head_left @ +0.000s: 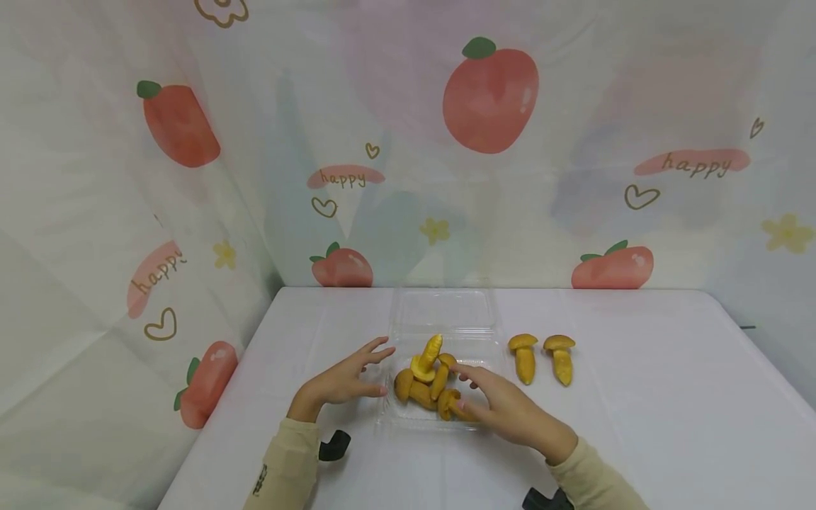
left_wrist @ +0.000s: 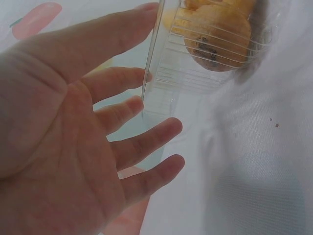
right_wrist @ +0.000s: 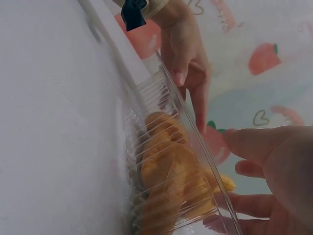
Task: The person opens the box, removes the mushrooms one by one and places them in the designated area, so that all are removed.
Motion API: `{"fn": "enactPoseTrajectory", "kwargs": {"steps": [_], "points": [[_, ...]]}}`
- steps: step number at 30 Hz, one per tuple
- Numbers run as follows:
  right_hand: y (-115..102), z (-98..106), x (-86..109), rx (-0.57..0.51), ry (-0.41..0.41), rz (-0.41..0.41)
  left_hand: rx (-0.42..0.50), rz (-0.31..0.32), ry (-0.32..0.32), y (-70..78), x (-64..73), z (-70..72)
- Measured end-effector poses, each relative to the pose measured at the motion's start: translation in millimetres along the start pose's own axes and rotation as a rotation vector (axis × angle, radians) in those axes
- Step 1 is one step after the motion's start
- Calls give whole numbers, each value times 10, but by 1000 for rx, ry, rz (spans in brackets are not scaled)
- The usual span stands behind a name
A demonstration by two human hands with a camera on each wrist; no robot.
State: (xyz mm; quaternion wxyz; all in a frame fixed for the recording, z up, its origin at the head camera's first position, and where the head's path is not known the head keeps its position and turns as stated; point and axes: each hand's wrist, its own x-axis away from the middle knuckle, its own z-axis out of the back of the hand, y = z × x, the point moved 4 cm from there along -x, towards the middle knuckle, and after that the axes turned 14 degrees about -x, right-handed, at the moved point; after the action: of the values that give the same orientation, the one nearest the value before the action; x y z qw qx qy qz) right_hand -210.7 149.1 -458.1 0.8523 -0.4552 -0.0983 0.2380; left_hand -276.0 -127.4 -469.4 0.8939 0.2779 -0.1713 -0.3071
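Observation:
A clear plastic clamshell box (head_left: 408, 421) lies on the table with its lid (head_left: 444, 312) folded back. Inside are several yellow-brown mushrooms (head_left: 421, 394), one of them standing stem up (head_left: 431, 354). My left hand (head_left: 347, 379) is at the box's left side, fingers spread and thumb beside the rim; its palm (left_wrist: 63, 142) shows with nothing in it. From the right, my right hand (head_left: 506, 407) reaches over the box, fingers loosely extended and apart from the thumb. In the right wrist view its fingertips (right_wrist: 222, 200) are right at the rim, close to the mushrooms.
Two more mushrooms, one (head_left: 525, 359) nearer the box and another (head_left: 561, 360) farther right, lie on the white tablecloth (head_left: 663, 397). A printed fruit backdrop (head_left: 408, 127) hangs behind the table and along its left side. Small dark crumbs (left_wrist: 277, 125) dot the cloth.

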Motion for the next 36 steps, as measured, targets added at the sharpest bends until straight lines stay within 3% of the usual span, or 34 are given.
{"fn": "enactPoseTrajectory", "kwargs": {"steps": [9, 36], "points": [[13, -56, 2, 20, -37, 7, 17, -5, 5, 4, 5, -4], [12, -120, 12, 219, -102, 24, 9, -4, 4, -8, -9, -16]]}}
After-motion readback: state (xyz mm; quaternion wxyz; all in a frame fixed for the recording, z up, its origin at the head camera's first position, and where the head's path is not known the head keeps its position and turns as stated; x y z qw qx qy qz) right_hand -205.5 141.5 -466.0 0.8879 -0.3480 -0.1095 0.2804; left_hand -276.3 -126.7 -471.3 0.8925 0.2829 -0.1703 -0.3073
